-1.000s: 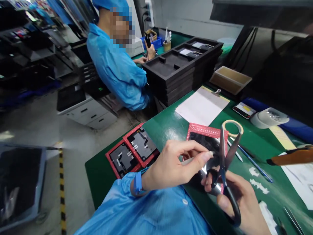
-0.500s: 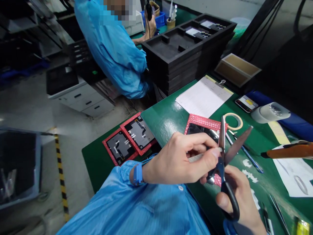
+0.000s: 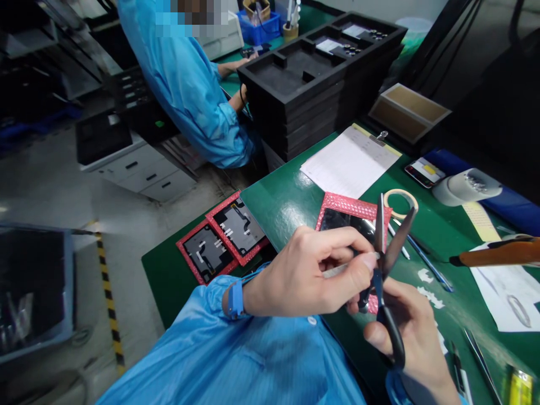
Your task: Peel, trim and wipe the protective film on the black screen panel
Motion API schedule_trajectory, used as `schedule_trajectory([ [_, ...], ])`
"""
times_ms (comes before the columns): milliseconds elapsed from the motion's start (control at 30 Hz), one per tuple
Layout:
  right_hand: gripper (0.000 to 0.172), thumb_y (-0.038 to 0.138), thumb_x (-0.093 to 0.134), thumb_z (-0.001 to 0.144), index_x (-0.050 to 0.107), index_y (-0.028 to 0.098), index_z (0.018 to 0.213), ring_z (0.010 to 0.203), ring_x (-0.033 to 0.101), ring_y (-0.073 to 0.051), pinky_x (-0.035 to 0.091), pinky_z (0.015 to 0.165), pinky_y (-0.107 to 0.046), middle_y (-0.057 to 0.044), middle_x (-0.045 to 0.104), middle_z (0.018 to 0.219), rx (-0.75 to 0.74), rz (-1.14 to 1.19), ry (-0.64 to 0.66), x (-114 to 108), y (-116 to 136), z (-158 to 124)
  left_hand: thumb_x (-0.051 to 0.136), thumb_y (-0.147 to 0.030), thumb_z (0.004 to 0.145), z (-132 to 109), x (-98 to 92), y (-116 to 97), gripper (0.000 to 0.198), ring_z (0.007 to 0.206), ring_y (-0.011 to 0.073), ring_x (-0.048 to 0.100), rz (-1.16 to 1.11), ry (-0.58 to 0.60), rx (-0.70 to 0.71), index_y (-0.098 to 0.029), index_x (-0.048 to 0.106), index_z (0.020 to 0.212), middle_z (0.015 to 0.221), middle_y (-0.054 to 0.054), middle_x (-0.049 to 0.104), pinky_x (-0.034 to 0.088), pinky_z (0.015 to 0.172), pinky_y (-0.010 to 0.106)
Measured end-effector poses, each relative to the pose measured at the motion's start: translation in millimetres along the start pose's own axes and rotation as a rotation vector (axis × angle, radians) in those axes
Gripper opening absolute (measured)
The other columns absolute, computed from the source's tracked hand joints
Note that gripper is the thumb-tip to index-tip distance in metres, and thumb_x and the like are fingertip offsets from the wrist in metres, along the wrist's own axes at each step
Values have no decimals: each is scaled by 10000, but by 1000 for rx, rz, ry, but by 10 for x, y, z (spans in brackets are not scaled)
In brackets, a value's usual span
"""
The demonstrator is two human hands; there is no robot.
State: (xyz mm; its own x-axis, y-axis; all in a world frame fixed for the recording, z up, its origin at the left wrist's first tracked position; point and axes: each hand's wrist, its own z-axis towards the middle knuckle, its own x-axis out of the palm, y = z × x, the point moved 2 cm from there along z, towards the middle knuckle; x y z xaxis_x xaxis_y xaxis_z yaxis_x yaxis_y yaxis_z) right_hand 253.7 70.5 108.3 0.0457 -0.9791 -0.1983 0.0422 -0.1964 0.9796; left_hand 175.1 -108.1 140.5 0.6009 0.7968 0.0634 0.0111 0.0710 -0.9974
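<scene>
My left hand (image 3: 316, 275) pinches a thin, pale strip (image 3: 336, 271) between thumb and fingers; its tip meets the scissors where the blades cross. Black-handled scissors (image 3: 396, 244) are in my right hand (image 3: 415, 326), blades pointing up and spread apart. Behind both hands, a dark, glossy panel (image 3: 333, 218) lies on pink bubble wrap (image 3: 354, 205), partly hidden by my left hand. White paper scraps (image 3: 430, 297) are scattered to the right of the scissors.
On the green table (image 3: 278, 197) are a tape roll (image 3: 390, 197), a clipboard with papers (image 3: 348, 160), a phone (image 3: 424, 171) and tweezers (image 3: 481, 360). Two wrapped panels (image 3: 238, 228) lie at left. Stacked black trays (image 3: 291, 107) stand beside a co-worker in blue (image 3: 185, 90).
The scissor blades have come closer together, and my right hand has shifted slightly left. My left hand keeps its pinch. The co-worker's raised hand has lowered.
</scene>
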Motion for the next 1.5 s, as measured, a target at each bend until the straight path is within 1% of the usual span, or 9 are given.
schedule_trajectory([
  [67, 684, 880, 874, 889, 740, 227, 736, 522, 643, -171, 492, 512, -260, -29, 712, 607, -13, 1, -6, 15, 8, 12, 738, -316, 1088, 0, -3, 7, 195, 569, 124, 732, 5, -2, 4, -195, 705, 939, 654, -9, 784, 553, 590, 210],
  [167, 705, 898, 864, 885, 723, 228, 713, 518, 620, -158, 474, 503, -248, -22, 698, 599, -26, -3, -20, 34, 18, 23, 736, -307, 1086, 1, 0, 22, 183, 562, 118, 706, 9, -10, 1, -196, 705, 944, 644, -19, 771, 545, 596, 213],
  [533, 730, 919, 847, 881, 742, 218, 708, 484, 608, -157, 481, 470, -244, -37, 699, 583, -27, -41, -50, 39, 68, 37, 744, -247, 1056, 23, 34, 43, 153, 552, 104, 713, -54, -12, -2, -203, 680, 924, 632, -51, 715, 522, 550, 182],
  [767, 785, 979, 818, 850, 723, 218, 683, 470, 615, -162, 479, 459, -259, -45, 707, 588, 8, -81, -73, 34, 59, 47, 730, -280, 1069, 17, 27, 59, 152, 568, 123, 733, -17, -18, -24, -206, 695, 941, 648, -36, 734, 546, 564, 202],
  [967, 736, 910, 852, 887, 712, 217, 682, 470, 634, -158, 484, 462, -241, -34, 708, 580, -29, -85, -73, 43, 93, 67, 723, -263, 1072, 24, 27, 77, 143, 578, 112, 731, -16, -8, -3, -202, 691, 947, 667, -36, 740, 539, 581, 190],
  [1100, 749, 931, 836, 883, 719, 220, 682, 473, 635, -167, 483, 468, -261, -42, 710, 586, -11, -109, -77, 35, 93, 54, 705, -253, 1086, 33, 15, 68, 142, 582, 95, 699, -11, -2, -5, -190, 704, 959, 658, -33, 738, 541, 605, 173],
  [1233, 765, 955, 812, 883, 708, 226, 674, 462, 609, -162, 464, 463, -270, -38, 700, 578, -3, -127, -67, 16, 69, 33, 739, -255, 1062, 44, 4, 55, 134, 580, 105, 712, -63, 17, -46, -192, 703, 949, 658, -32, 735, 550, 586, 174],
  [1367, 752, 940, 819, 891, 712, 226, 680, 467, 615, -164, 462, 465, -269, -34, 700, 582, -3, -119, -55, 3, 47, 21, 765, -271, 1047, 48, 10, 51, 164, 553, 106, 717, -121, 28, -67, -198, 688, 922, 646, -38, 727, 553, 557, 172],
  [1500, 739, 936, 833, 881, 744, 221, 721, 495, 630, -173, 471, 490, -280, -37, 708, 601, 27, -87, -39, -14, 44, 10, 757, -213, 1034, 56, -9, 53, 132, 561, 107, 733, -141, 37, -55, -189, 709, 914, 645, -33, 751, 558, 569, 173],
])
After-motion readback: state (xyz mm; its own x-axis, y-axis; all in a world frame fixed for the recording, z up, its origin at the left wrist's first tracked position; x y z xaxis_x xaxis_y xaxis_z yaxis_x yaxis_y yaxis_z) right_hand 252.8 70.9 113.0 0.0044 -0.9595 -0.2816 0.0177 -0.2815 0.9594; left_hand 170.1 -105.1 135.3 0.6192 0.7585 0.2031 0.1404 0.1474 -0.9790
